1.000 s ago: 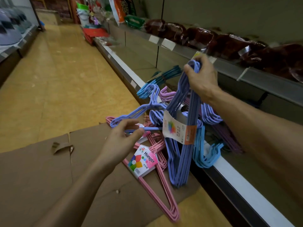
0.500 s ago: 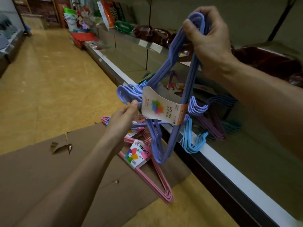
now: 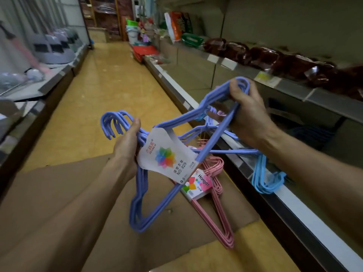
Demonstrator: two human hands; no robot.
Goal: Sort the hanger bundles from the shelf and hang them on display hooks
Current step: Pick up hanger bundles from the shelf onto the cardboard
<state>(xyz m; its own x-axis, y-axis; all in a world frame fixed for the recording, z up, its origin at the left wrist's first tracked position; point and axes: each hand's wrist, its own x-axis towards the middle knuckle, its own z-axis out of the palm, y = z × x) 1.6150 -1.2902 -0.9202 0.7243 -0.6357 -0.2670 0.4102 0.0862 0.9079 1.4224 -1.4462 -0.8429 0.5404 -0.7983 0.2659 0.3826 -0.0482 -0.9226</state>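
Observation:
A bundle of purple hangers [image 3: 214, 138] with a white paper label is lifted in front of me, clear of the shelf. My right hand [image 3: 247, 112] grips one corner of the bundle at the upper right. My left hand [image 3: 126, 142] grips its neck just below the hooks, which point left. Below it, a pink hanger bundle [image 3: 214, 195] with a "Hanger" label lies on flattened cardboard [image 3: 59, 193]. A light blue bundle [image 3: 265, 179] hangs over the edge of the low shelf [image 3: 306, 209], with more purple hangers behind it.
The aisle floor [image 3: 102, 95] runs ahead between two shelf units. Dark red wrapped goods [image 3: 290, 61] sit on the upper right shelf, and a green basket [image 3: 191, 39] further along. Grey items [image 3: 53, 50] line the left shelf. No display hooks are in view.
The purple bundle has come free of the pile and tilted flatter. My right hand dropped from its high point, and my left hand moved onto the bundle's neck by the hooks.

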